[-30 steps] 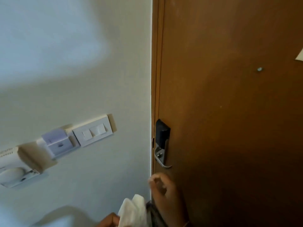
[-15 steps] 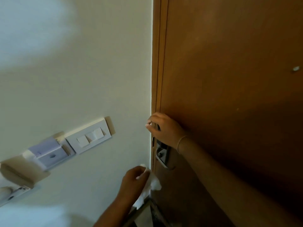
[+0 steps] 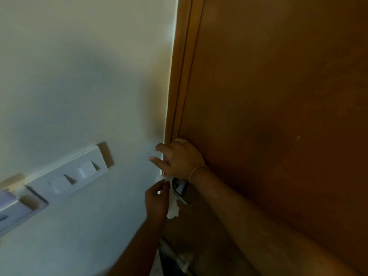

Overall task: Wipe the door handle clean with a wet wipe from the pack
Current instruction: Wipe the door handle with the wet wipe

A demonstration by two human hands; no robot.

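Door (brown wood) filled the right half of view; pale wall took the left, w/ a white switch plate mounted tilted in frame.

Your right forearm ran up from the lower right, across the door face. Your right hand sat over the lock area at the door's edge, back of hand toward camera, fingers spread and curled leftward past the frame. What it gripped, if anything: cannot tell. A thin band was at the wrist.

Your left arm rose from bottom centre, in shadow. Your left hand was just below the right one, fingers pinched on the wet wipe.

Wipe hung crumpled, long axis approx. vertical, top end up near your right hand, lower end loose beside the handle.

Door handle: mostly hidden behind right hand and wipe; only a small metallic part showed. Direction of lever: not readable. Frame was blurred overall.
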